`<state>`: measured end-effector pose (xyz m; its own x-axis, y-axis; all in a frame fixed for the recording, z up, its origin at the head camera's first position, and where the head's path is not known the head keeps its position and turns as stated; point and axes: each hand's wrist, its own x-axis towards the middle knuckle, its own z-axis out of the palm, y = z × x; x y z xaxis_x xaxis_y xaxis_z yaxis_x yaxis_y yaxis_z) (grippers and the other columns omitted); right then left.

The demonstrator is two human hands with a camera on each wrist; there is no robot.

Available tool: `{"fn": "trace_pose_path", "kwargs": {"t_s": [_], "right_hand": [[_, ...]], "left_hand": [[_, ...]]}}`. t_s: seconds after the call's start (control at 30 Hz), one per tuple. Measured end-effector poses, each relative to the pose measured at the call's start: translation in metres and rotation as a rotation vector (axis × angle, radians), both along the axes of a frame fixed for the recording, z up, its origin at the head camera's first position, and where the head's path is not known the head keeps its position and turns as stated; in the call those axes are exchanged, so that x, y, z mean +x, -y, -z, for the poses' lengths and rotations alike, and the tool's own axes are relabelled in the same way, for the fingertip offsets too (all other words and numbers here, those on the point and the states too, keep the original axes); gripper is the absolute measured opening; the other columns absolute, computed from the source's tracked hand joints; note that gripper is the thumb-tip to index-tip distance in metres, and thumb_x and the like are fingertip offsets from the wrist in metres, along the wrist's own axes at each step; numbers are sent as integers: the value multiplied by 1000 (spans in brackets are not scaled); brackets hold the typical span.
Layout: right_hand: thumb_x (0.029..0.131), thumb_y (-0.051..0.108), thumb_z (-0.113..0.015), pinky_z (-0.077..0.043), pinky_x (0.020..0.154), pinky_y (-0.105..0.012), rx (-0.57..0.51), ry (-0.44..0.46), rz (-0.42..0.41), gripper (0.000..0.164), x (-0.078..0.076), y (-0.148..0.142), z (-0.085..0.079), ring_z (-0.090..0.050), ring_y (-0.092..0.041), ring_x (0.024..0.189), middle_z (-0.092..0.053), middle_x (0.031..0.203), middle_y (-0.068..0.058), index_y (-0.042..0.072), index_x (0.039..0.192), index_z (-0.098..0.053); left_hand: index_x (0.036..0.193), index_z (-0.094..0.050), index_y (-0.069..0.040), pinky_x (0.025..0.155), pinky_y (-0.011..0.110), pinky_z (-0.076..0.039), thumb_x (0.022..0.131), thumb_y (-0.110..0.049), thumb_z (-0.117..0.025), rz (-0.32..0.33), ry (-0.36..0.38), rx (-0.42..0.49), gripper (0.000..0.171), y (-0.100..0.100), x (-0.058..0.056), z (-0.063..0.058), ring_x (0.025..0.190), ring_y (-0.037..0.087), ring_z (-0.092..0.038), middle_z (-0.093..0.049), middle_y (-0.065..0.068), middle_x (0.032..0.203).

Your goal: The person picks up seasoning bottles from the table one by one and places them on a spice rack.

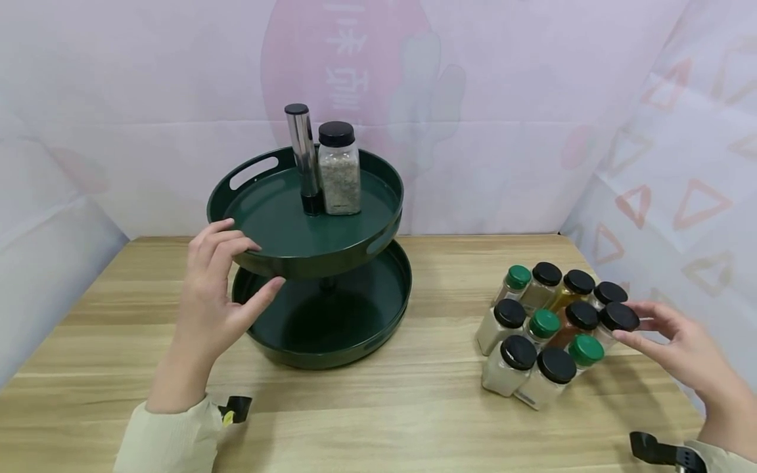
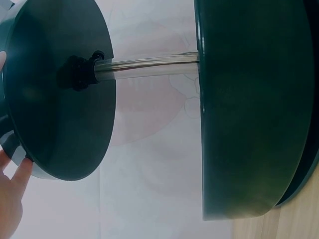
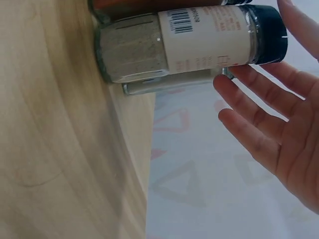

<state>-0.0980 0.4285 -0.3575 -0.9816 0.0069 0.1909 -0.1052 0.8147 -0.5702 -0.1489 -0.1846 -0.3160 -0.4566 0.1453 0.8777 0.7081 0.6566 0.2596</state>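
Observation:
My left hand (image 1: 215, 295) grips the near left rim of the upper tier of a dark green two-tier turntable (image 1: 266, 220), fingers over the edge and thumb below it. On that tier stand a slim silver cylinder with black ends (image 1: 303, 148) and a large clear jar of pale grains (image 1: 340, 176) with a black lid. At the right, my right hand (image 1: 688, 341) pinches the black lid of a spice jar (image 1: 619, 316) between thumb and fingers. In the right wrist view, this spice jar (image 3: 134, 47) has a barcode label and greyish contents; its base appears on the table.
Several other spice jars (image 1: 508, 314) with black or green lids stand close together left of my right hand. The turntable's lower tier (image 1: 322, 360) sits on the wooden table (image 1: 437, 394), joined to the upper by a metal post (image 2: 154, 64). Printed white cloth (image 1: 503, 164) hangs behind.

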Motion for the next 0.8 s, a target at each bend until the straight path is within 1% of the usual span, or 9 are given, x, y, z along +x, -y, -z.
{"fn": "trace_pose_path", "kwargs": {"t_s": [0.13,0.23,0.27,0.33,0.43,0.5,0.6,0.7,0.8], "right_hand": [[86,17,-78,-35,66,-6,4,28,-32,48,-4,-2,5,-46,26,89,-46,103,45,0,126,-57],[86,13,-78,-38,68,-4,-27,40,-62,48,-7,-5,9,-48,25,91,-48,105,45,3,128,-57],[86,11,-77,-39,69,-4,-46,44,-76,47,-7,-6,11,-50,24,92,-49,105,44,8,128,-58],[86,6,-75,-43,71,-4,-106,44,-109,44,-7,-7,16,-53,22,93,-55,105,41,14,127,-60],[86,-6,-70,-51,72,-9,-232,38,-182,46,-6,-7,23,-62,14,91,-66,102,31,24,119,-62],[86,-12,-66,-54,72,-11,-316,38,-230,48,-6,-7,27,-67,9,91,-71,99,24,25,116,-64],[87,-17,-61,-56,73,-13,-420,52,-278,53,-6,-8,31,-70,4,90,-73,99,17,26,117,-64],[87,-19,-59,-56,74,-14,-511,72,-298,54,-7,-9,33,-71,3,92,-74,100,14,24,119,-65],[87,-19,-59,-56,75,-13,-551,85,-297,54,-7,-10,35,-71,2,93,-74,101,13,23,121,-65]], "left_hand": [[103,-61,5,116,51,-30,92,-57,-61,0,-3,5,64,0,-1,0,129,45,-46,-59,23,108],[103,-61,5,116,51,-30,92,-58,-61,-3,-5,5,64,1,-1,0,129,45,-46,-59,23,108],[103,-61,5,116,51,-31,92,-58,-61,-4,-7,4,64,0,-1,0,128,45,-46,-59,23,108],[103,-61,5,116,50,-31,92,-58,-61,-5,-6,2,64,0,-1,0,128,45,-46,-59,23,108],[104,-60,5,116,51,-31,92,-58,-61,-7,-4,-4,64,0,-1,1,128,45,-46,-59,23,108],[104,-60,5,116,51,-31,92,-58,-61,-5,-3,-4,64,0,-1,1,128,45,-46,-59,23,108],[104,-60,5,116,51,-31,92,-58,-60,-3,-2,-4,65,0,-1,1,128,45,-46,-59,23,108],[103,-60,5,116,50,-31,92,-58,-61,0,-6,-4,65,0,-1,1,128,45,-46,-59,23,107],[103,-60,5,116,49,-31,92,-58,-61,-1,-11,-6,65,0,-2,1,127,45,-46,-59,23,107]]}}
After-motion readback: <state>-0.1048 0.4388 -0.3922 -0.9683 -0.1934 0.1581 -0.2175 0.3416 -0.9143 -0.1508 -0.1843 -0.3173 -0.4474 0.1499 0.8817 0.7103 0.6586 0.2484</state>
